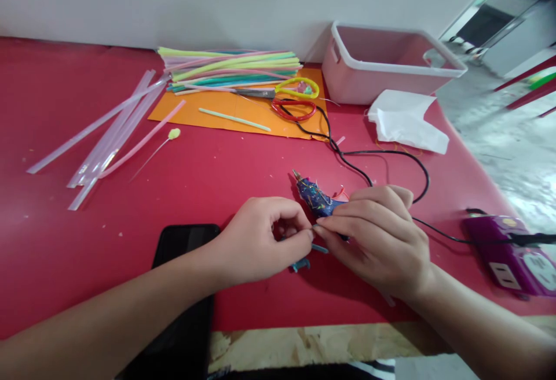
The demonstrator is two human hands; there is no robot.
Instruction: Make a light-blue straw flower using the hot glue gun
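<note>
My left hand and my right hand meet fingertip to fingertip over the front of the red table. Both are closed in a pinch on a short blue pipe cleaner, mostly hidden by the fingers. A curled blue piece shows just under my left hand; whether it joins the held one, I cannot tell. Right behind the fingers lies a dark blue glue gun, its metal nozzle pointing away to the left and its body partly covered by my right hand.
Colourful pipe cleaners and scissors lie on orange paper. Clear glue sticks are at left, a black phone under my left forearm. A bin, white paper, cable and purple power strip occupy the right.
</note>
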